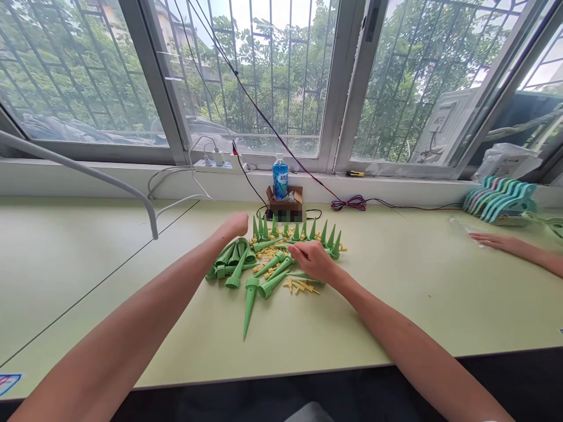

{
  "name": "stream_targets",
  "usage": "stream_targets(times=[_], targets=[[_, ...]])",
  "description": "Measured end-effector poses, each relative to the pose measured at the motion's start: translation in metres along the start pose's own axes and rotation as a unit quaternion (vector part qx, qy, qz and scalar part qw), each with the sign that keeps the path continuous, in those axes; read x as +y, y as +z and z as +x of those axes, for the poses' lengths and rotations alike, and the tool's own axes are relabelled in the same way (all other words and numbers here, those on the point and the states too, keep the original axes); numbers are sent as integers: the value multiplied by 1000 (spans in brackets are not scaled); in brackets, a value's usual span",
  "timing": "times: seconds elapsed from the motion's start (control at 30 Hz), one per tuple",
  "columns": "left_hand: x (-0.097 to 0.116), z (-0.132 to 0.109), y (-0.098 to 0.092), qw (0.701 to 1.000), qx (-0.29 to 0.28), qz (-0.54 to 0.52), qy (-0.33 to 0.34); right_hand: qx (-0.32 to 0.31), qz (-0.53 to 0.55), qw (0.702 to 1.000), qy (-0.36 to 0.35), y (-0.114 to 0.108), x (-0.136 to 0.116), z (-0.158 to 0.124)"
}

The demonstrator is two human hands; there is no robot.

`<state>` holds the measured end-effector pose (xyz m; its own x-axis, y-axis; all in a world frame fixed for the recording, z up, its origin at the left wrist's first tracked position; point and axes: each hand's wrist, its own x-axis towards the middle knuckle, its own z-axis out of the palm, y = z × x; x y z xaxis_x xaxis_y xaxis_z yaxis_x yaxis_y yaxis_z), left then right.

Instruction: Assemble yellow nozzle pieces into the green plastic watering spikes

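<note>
A heap of green plastic cone spikes (240, 264) lies on the pale green table (396, 293), mixed with several small yellow plastic pieces (301, 286). More green cones stand upright in a row (308, 231) behind the heap. My left hand (235, 224) reaches over the heap's left side with its fingers curled; what they hold, if anything, is hidden. My right hand (313, 259) rests on the heap's right side, fingers pinched together over a green cone. One cone (250, 305) lies apart, nearer to me.
A blue-labelled bottle (280, 177) stands in a small cardboard box (285, 205) behind the cones. Red and black wires (347, 203) run along the sill. Another person's hand (492, 240) lies flat at the right, near stacked teal parts (499, 199). A white tube (88, 173) curves in from the left.
</note>
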<state>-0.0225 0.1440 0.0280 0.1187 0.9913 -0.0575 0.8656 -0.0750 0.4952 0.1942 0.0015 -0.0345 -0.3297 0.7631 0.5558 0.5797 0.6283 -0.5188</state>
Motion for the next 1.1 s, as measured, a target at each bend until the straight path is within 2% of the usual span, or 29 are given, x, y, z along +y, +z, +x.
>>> stream_targets(times=[0.13,0.3,0.4,0.5,0.67,0.87,0.93,1.0,1.1], targets=[[10,-14,-11,992,10,125,-10,5,8,1000,-4,1,1,0],[22,-51,-19,977,41,202,52,9,19,1000,-6,1,1,0],[27,-74,-10,969,39,221,102,7,10,1000,-5,1,1,0],[29,-89,7,964,29,225,138,8,-2,1000,-4,0,1,0],[30,-101,31,963,24,220,153,9,2,1000,-6,-2,0,-1],[32,-123,34,964,31,201,173,1,4,1000,2,-4,0,-2],[31,-138,29,963,67,187,183,4,3,1000,2,-5,0,-2],[29,-155,24,957,127,183,188,7,2,1000,0,-6,0,-2],[21,-179,17,941,211,219,147,6,-2,1000,-5,-6,0,-2]])
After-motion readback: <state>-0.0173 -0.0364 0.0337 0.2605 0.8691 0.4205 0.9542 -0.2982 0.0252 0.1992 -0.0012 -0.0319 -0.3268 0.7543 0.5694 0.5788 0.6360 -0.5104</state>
